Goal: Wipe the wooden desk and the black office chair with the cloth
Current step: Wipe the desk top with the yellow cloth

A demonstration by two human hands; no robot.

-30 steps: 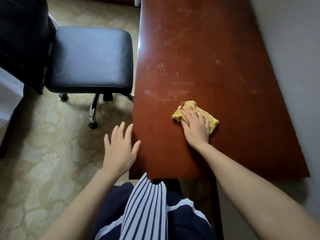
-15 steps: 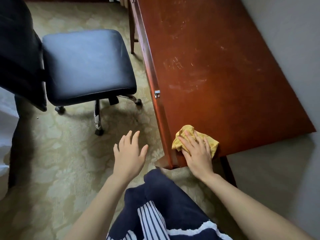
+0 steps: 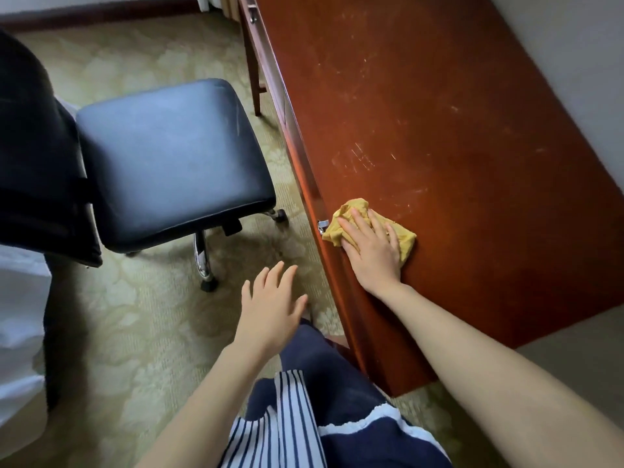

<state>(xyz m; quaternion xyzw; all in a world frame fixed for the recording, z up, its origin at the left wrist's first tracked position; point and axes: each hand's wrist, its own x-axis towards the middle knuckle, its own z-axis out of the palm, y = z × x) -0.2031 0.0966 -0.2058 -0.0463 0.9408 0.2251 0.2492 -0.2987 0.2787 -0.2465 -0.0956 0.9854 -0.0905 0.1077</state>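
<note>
The desk is the part of the job in hand, and the chair looks untouched by the cloth. The person's right hand [image 3: 371, 251] lies flat, fingers spread, pressing a crumpled mustard-yellow cloth [image 3: 351, 211] onto the top of the reddish-brown wooden desk [image 3: 456, 163]. It pins the cloth rather than pinching it. The left hand [image 3: 270, 305] hangs in the air over the pale green patterned carpet [image 3: 135, 332], fingers splayed, holding nothing.

The cloth sits right at the desk's front edge. Its corner on the thumb side overhangs the lip, just above a small metal drawer pull [image 3: 322, 225]. Pale scuffs and streaks [image 3: 358, 157] lie on the wood just beyond the fingertips, so I'd judge the next stroke wants to go forward and toward the wall side, with the palm kept flat so the cloth doesn't bunch or slide off the edge.

There is plenty of room for that — a long bare run of desktop stretches away ahead of the right hand. The grey wall [image 3: 574, 62] closes it off on the hand's outer side, and the desk's near end lies back behind the wrist.

The black padded office chair [image 3: 172, 163] stands off to the far side of the left hand, well apart from the desk, with open carpet between. Its wheeled chrome base [image 3: 202, 261] is nearest the left fingertips — reaching the seat should call for a turn of the body and carrying the cloth across that gap.
</note>
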